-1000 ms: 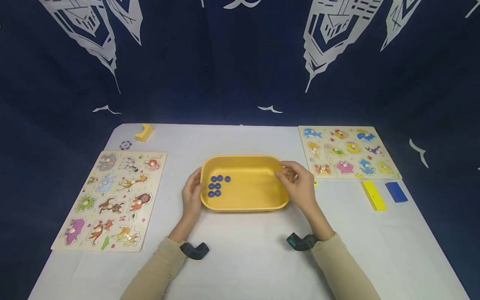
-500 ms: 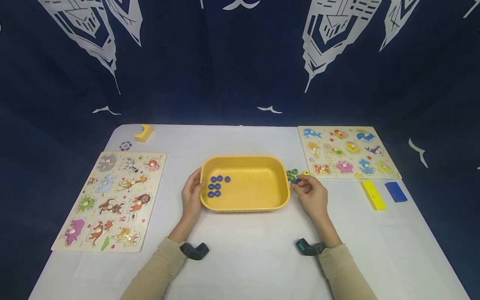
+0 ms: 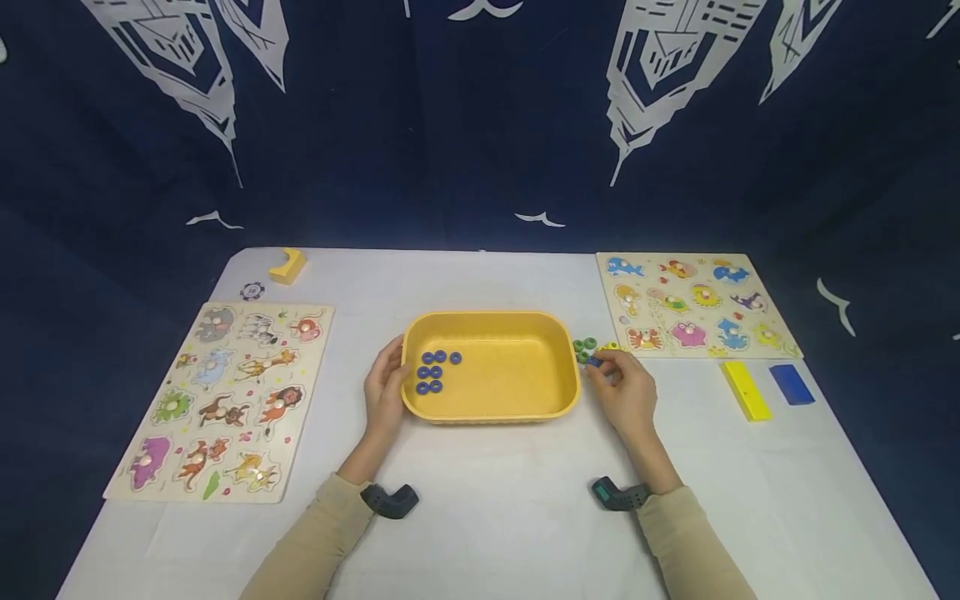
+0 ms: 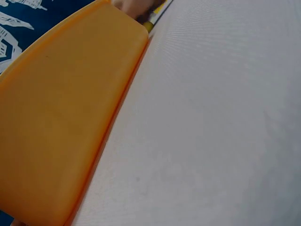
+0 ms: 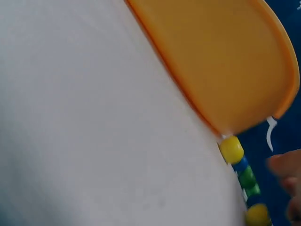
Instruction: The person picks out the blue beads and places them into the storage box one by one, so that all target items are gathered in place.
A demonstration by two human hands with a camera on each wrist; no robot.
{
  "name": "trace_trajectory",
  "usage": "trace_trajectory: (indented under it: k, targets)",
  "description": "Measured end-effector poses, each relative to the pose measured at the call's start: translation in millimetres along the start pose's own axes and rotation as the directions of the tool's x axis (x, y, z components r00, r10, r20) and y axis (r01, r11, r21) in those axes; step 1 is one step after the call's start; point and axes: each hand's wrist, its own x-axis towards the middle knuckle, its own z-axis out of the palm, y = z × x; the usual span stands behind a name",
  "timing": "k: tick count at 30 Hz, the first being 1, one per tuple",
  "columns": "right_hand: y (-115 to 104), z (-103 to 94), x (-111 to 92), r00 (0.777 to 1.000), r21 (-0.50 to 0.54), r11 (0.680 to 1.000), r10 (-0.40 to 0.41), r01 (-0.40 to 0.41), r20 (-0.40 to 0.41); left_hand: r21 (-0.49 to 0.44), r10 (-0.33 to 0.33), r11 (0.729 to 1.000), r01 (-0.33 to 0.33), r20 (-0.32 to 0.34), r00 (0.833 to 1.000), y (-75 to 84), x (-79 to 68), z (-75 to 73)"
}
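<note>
In the head view, a yellow tray (image 3: 502, 367) lies mid-table, with several blue ring-shaped beads (image 3: 436, 372) grouped inside its left end. My left hand (image 3: 384, 396) grips the tray's left end, thumb at the rim and fingers along the outside. Just beyond the right end, my right hand (image 3: 628, 396) has thumb and forefinger around a blue bead (image 3: 595, 361) at a small pile. Green beads (image 3: 582, 352) show there, partly covered by the hand. From the right wrist, a yellow bead (image 5: 232, 149) appears near the tray's corner, and fingers (image 5: 284, 165) enter at the edge.
An animal puzzle board (image 3: 225, 400) lies at left, a sea-animal puzzle board (image 3: 697, 304) at back right. A yellow block (image 3: 746, 392) and a blue block (image 3: 792, 384) lie at right. A notched yellow block (image 3: 288, 266) and a round token (image 3: 252, 291) sit back left.
My right hand has moved from over the tray's right end to the bead pile outside it, uncovering that end. The left hand and the beads inside the tray have stayed put.
</note>
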Motion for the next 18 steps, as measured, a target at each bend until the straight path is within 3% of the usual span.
trace_trajectory:
  k: [4,8,10,13,18]
  targets:
    - [-29.2,-11.6,11.7,0.998,0.17,0.983,-0.065,0.066,-0.012,0.0,-0.005,1.0,0.005,-0.001,1.0,0.8,-0.2,1.9]
    - [-69.0,-11.0,27.7,0.978,0.248,0.964,-0.137,0.095,0.157,0.001,-0.006,1.0,0.006,-0.007,1.0,1.3,-0.1,2.0]
    - [-85.3,-3.3,34.5,0.949,0.239,0.965,-0.169,0.105,0.265,0.0,-0.004,1.0,0.004,-0.009,1.0,1.4,-0.2,1.8]
    - [-104.9,13.1,41.1,0.889,0.205,0.969,-0.21,0.135,0.408,0.0,-0.008,1.0,0.008,-0.011,1.0,1.4,-0.3,1.7]
    - [-127.0,40.7,44.8,0.789,0.161,0.968,-0.249,0.19,0.561,-0.004,-0.015,1.0,0.015,-0.02,1.0,0.9,-0.1,1.3]
